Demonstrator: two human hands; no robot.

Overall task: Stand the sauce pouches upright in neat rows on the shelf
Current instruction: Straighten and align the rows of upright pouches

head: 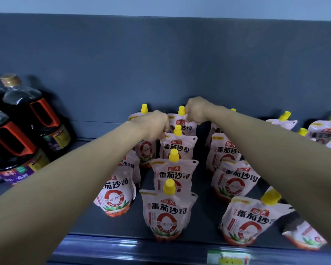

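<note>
White tomato sauce pouches with yellow caps stand in three rows on the dark shelf [199, 222]. The middle row runs from a front pouch [167, 213] back to a rear pouch [183, 125]. My left hand [155, 124] pinches the top left corner of the second pouch from the back [177, 148]. My right hand [196, 110] pinches the top right of the rear pouch, beside its cap. The left row [116, 192] lies partly hidden under my left forearm. The right row [235, 180] stands upright, and its front pouch [250, 219] leans right.
Dark soy sauce jugs [27, 111] with red handles stand at the left. More pouches [323, 132] lie loosely at the far right, and one [304, 236] lies flat near the front edge. A grey back wall [161, 64] closes the shelf. A price tag [227, 257] sits on the front rail.
</note>
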